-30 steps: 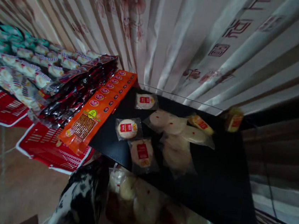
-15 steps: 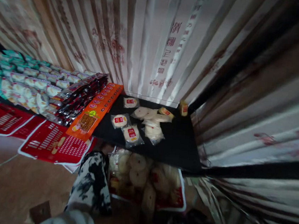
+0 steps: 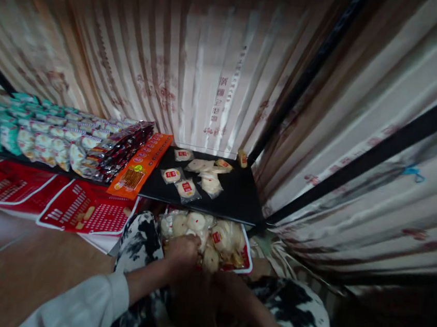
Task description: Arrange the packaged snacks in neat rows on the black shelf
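Round, flat pale cakes in shiny, wrinkled film lie inside a red container with white rim. The left hand reaches over it, curled; the right hand is low, in shadow. What either grips, one cannot tell. The container opens upward before the straight edge of a black shelf.
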The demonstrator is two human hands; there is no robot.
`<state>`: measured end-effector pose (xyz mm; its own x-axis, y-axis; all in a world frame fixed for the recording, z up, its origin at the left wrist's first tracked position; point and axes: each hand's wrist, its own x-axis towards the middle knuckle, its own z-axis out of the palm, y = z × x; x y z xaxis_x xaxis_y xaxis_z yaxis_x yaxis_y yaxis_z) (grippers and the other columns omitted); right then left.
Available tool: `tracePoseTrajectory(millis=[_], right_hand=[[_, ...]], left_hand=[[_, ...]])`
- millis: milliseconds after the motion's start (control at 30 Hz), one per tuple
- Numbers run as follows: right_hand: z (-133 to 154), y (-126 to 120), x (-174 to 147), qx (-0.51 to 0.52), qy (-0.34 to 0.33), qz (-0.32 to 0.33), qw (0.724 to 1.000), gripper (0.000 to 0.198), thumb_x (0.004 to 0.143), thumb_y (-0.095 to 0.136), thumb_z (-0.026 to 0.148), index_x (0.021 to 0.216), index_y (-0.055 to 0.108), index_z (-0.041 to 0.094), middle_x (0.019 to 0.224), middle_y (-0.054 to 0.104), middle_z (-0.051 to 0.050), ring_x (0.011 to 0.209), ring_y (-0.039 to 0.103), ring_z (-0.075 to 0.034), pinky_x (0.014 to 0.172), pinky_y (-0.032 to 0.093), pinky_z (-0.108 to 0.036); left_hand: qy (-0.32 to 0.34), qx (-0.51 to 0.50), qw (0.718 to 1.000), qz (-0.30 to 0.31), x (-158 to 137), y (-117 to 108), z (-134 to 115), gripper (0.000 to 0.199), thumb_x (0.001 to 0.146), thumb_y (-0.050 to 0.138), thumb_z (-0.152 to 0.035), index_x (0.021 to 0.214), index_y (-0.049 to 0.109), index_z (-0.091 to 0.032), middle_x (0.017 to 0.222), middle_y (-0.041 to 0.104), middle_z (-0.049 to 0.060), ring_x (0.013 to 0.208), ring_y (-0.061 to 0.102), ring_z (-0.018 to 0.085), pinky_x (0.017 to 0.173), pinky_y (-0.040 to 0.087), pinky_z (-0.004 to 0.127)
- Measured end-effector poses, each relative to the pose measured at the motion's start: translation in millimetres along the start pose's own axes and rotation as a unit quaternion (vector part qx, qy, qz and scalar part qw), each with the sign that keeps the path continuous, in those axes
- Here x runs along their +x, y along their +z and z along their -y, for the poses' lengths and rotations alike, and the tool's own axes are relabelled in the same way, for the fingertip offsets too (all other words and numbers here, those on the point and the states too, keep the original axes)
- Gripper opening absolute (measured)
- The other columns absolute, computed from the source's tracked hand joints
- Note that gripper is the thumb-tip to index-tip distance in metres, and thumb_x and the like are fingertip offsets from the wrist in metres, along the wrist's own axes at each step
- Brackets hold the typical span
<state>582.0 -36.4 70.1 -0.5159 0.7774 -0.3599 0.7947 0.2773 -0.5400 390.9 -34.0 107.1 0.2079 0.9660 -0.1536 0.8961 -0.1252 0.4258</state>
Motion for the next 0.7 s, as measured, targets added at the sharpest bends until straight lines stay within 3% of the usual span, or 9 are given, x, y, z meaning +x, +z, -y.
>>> tracePoseTrajectory(millis=[67, 133, 233, 333, 500, 600, 700], right_hand=[[14, -19, 13, 0.03, -0.004, 0.023, 0.999, 0.012, 0.08, 0.056, 0.018, 0.077, 0.067, 0.02, 0.071, 0.067, -0.002, 0.067, 0.062, -0.015, 0.059, 0.044, -0.023], [30, -39, 36, 0.049, -0.029, -0.038, 0.998, 0.018, 0.083, 0.049, 0.021, 0.081, 0.066, 0.018, 0.07, 0.067, -0.002, 0.066, 0.062, -0.015, 0.06, 0.044, -0.024], [54, -62, 82, 0.03, -0.088, -0.155, 0.984, 0.023, 0.085, 0.045, 0.024, 0.094, 0.065, 0.018, 0.089, 0.068, -0.006, 0.083, 0.062, -0.017, 0.075, 0.045, -0.027], [74, -76, 131, -0.036, -0.1, -0.213, 0.971, 0.027, 0.087, 0.043, 0.022, 0.104, 0.064, 0.018, 0.107, 0.063, -0.01, 0.097, 0.059, -0.02, 0.086, 0.043, -0.029], [92, -83, 179, -0.18, -0.013, -0.197, 0.964, 0.027, 0.089, 0.045, 0.026, 0.107, 0.063, 0.017, 0.107, 0.062, -0.013, 0.103, 0.054, -0.027, 0.083, 0.044, -0.034], [94, -81, 185, -0.196, 0.005, -0.182, 0.964, 0.026, 0.086, 0.05, 0.027, 0.107, 0.063, 0.017, 0.104, 0.063, -0.012, 0.101, 0.054, -0.027, 0.079, 0.044, -0.033], [95, -79, 183, -0.205, 0.02, -0.189, 0.96, 0.027, 0.086, 0.05, 0.027, 0.108, 0.062, 0.018, 0.105, 0.063, -0.012, 0.102, 0.054, -0.026, 0.079, 0.044, -0.031]], left_hand=[[-0.035, -0.052, 0.997, -0.041, 6, -18, 14, 0.031, 0.083, 0.037, -0.014, 0.099, 0.063, -0.016, 0.098, 0.065, 0.01, 0.092, 0.062, 0.022, 0.08, 0.047, 0.032], [-0.065, -0.107, 0.989, -0.084, 11, -26, 29, 0.028, 0.083, 0.04, -0.015, 0.099, 0.062, -0.017, 0.103, 0.064, 0.009, 0.097, 0.06, 0.02, 0.085, 0.045, 0.03], [-0.095, -0.163, 0.974, -0.124, 12, -25, 48, 0.027, 0.082, 0.041, -0.012, 0.098, 0.062, -0.016, 0.104, 0.063, 0.008, 0.1, 0.059, 0.018, 0.091, 0.042, 0.029], [-0.102, -0.195, 0.967, -0.128, 13, -21, 58, 0.026, 0.08, 0.042, -0.01, 0.094, 0.062, -0.017, 0.1, 0.064, 0.006, 0.098, 0.059, 0.017, 0.09, 0.043, 0.028], [-0.097, -0.215, 0.962, -0.137, 26, -26, 69, 0.026, 0.079, 0.043, -0.009, 0.092, 0.063, -0.018, 0.097, 0.064, 0.005, 0.096, 0.059, 0.016, 0.088, 0.044, 0.026], [-0.089, -0.213, 0.96, -0.156, 44, -32, 76, 0.026, 0.079, 0.042, -0.008, 0.091, 0.064, -0.017, 0.101, 0.063, 0.006, 0.097, 0.058, 0.015, 0.09, 0.043, 0.025], [-0.111, -0.168, 0.963, -0.178, 67, -41, 86, 0.027, 0.078, 0.043, -0.009, 0.093, 0.065, -0.016, 0.119, 0.056, 0.009, 0.112, 0.052, 0.018, 0.099, 0.039, 0.028]])
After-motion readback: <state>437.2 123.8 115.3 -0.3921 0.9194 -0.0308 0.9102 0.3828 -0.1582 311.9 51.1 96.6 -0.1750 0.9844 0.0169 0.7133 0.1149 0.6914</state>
